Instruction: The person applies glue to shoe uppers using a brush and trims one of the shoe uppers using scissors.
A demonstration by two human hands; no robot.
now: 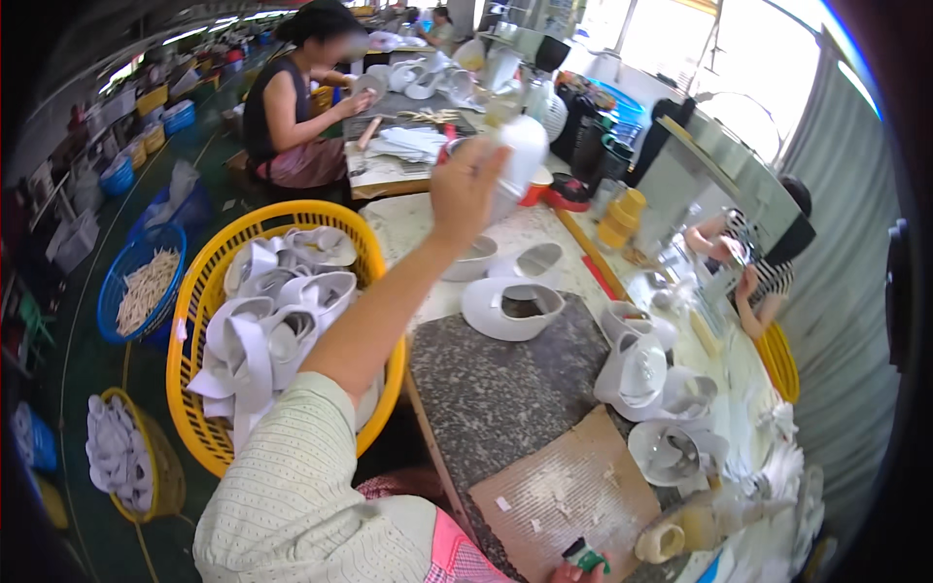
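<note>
hovering near far edge of bench (pixel 428 296), left grip (pixel 466 189) beside blurred white object (pixel 526 146); grasp or touch, cannot tell. right grip (pixel 566 574) pinching green-black item (pixel 582 555) at near edge. white curved pieces (pixel 641 367) toward right edge, perhaps for easy reach.

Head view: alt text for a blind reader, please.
A person's left hand is raised at a blurred white object over a cluttered table; the right hand, at the lower edge, holds a small green-and-black item. White shoe-like pieces stand on the table and heap in a yellow basket at left.
</note>
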